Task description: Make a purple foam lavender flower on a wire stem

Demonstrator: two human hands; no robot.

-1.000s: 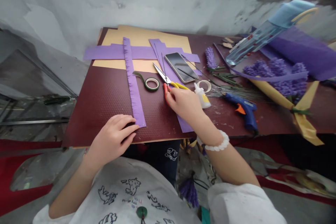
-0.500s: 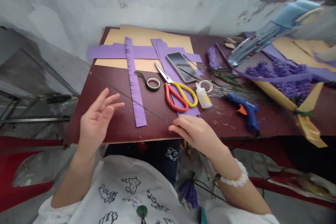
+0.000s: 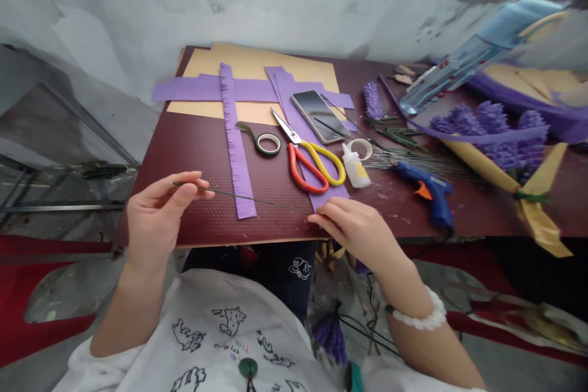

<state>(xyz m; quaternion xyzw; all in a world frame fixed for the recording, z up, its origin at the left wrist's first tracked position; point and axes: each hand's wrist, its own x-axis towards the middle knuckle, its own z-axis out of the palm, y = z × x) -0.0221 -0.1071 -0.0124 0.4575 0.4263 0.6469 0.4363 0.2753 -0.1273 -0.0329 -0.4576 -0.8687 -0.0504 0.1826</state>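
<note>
A thin dark green wire [image 3: 243, 198] stretches straight across the front of a dark red bumpy board [image 3: 193, 147]. It passes above a long purple paper strip with tiny cuts [image 3: 237, 156]. The person's left hand [image 3: 158, 217] pinches one end between the thumb and first finger, and the other fingers curl in loosely. The right hand [image 3: 353, 229] is nearly closed and holds the other end at the fingertips, near the board's front edge.

The wire looks bare, with no paper on it yet. The strip with tiny cuts looks done along its side. A wide purple paper strip [image 3: 197, 89] on a tan card [image 3: 248, 58] looks smooth, with no cuts that I can see. So some paper seems ready, and this wire seems to be at an early stage.

Red and yellow scissors [image 3: 305, 162] lie on another purple strip, just beside a roll of green tape [image 3: 269, 144]. A black phone [image 3: 319, 116] rests close by. Farther right are a small white glue bottle [image 3: 356, 168], a bundle of thin wires [image 3: 413, 162], and a blue glue gun [image 3: 429, 199]. Past them sit fluffy purple paper flowers [image 3: 487, 125], which look finished.
</note>
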